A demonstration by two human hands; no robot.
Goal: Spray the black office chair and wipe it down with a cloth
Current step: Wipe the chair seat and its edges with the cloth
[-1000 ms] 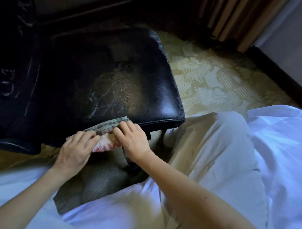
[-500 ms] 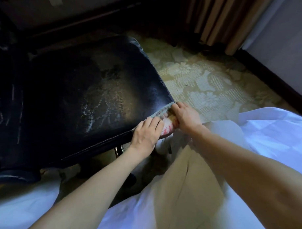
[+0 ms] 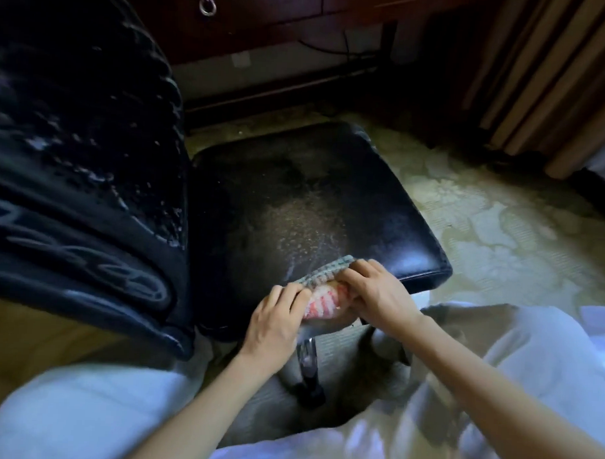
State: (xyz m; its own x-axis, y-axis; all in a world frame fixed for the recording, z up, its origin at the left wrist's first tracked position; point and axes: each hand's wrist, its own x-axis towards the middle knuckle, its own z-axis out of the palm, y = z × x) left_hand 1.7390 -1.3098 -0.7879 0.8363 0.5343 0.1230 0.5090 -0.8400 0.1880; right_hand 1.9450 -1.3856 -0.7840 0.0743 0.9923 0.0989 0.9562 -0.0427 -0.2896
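The black office chair's seat [image 3: 315, 202] fills the centre, worn grey in the middle and wet with spray streaks. Its cracked backrest [image 3: 77, 152] rises at the left. A striped cloth [image 3: 321, 293], grey on top and red-and-white below, is pressed over the seat's near edge. My left hand [image 3: 273, 324] grips the cloth's left side. On the cloth's right side lies my right hand [image 3: 377, 293], fingers curled over it. No spray bottle is in view.
The chair's metal post and base [image 3: 308, 370] stand on a grey mat under the seat. Patterned carpet [image 3: 499, 243] spreads to the right. A dark wooden desk with a ring pull [image 3: 207, 4] stands behind, curtains [image 3: 546, 83] at the far right. My light trousers fill the foreground.
Both hands and the cloth have slid back left along the seat's near edge from its right corner. The view has swung up, so the backrest and desk now show.
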